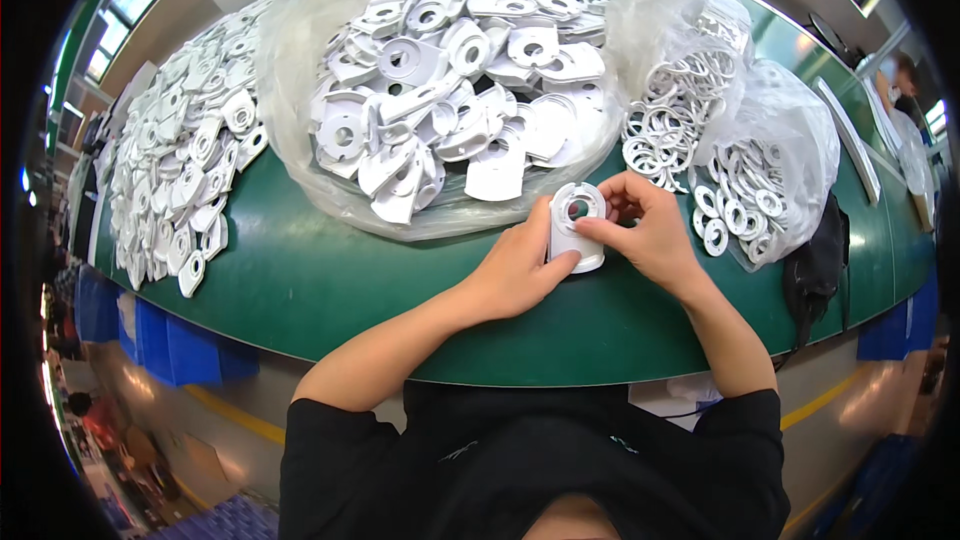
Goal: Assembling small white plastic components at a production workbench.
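A white plastic part with a round ringed opening at its far end is held up above the green table. My left hand is closed on its left side, the thumb lying across the near, straight-sided end. At the right rim of the opening, my right hand grips with its thumb over the ring; its other fingers curl by the far right edge. Whether the ring is a separate piece, I cannot tell. Beyond my hands, a large clear plastic bag lies open, full of similar white parts.
More white parts are heaped at the table's left. To the right lie white rings and a second bag with smaller rings. A black bag hangs at the right edge of the green table.
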### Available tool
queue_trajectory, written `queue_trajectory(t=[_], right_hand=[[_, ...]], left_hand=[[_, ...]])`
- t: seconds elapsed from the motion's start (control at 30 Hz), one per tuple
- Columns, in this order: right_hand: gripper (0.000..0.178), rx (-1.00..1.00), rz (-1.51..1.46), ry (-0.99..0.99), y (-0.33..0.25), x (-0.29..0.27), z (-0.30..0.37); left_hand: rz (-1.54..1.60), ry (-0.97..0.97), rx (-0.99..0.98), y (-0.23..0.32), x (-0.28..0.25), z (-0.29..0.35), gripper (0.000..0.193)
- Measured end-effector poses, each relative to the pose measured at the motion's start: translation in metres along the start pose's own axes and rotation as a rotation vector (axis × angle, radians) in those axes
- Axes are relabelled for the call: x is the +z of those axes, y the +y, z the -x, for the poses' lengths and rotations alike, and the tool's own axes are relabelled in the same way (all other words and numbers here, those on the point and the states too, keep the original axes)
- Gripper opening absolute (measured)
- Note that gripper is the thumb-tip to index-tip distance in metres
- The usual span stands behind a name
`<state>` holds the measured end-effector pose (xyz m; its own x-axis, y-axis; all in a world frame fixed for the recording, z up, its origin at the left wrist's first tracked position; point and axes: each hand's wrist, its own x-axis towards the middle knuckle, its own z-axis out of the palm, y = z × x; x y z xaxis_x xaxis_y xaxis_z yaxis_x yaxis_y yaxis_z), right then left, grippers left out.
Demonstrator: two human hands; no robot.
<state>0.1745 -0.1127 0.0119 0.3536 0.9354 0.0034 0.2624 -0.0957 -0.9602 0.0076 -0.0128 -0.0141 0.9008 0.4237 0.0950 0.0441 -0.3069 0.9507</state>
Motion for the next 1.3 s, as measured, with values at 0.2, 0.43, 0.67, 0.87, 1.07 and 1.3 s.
queue_trajectory(t=[0.2, 0.43, 0.67, 0.87, 1.07, 1.3], right_hand=[[0.013, -0.108, 0.176, 0.102, 0.011, 0.000, 0.000], [0.031, 0.077, -0.042, -0.027, 0.018, -0.005, 0.001], [0.020, 0.099, 0.215, -0.248, -0.017, -0.009, 0.006], [0.021, 0.175, 0.025, -0.375, 0.004, -0.019, -0.007], [0.021, 0.208, -0.061, -0.308, 0.011, -0.019, -0.008], [0.020, 0.190, 0.030, -0.267, 0.012, -0.014, -0.009]], left_hand=[[0.007, -0.123, -0.052, 0.001, -0.008, 0.000, 0.043], [-0.254, -0.259, 0.033, 0.012, -0.011, 0.006, 0.051], [-0.161, -0.229, -0.023, 0.001, -0.011, 0.003, 0.046], [0.123, -0.243, -0.147, 0.034, -0.062, -0.003, 0.039], [0.432, 0.624, 0.053, 0.063, -0.224, -0.022, 0.019], [0.406, 1.120, -0.126, -0.024, -0.422, 0.002, 0.085]])
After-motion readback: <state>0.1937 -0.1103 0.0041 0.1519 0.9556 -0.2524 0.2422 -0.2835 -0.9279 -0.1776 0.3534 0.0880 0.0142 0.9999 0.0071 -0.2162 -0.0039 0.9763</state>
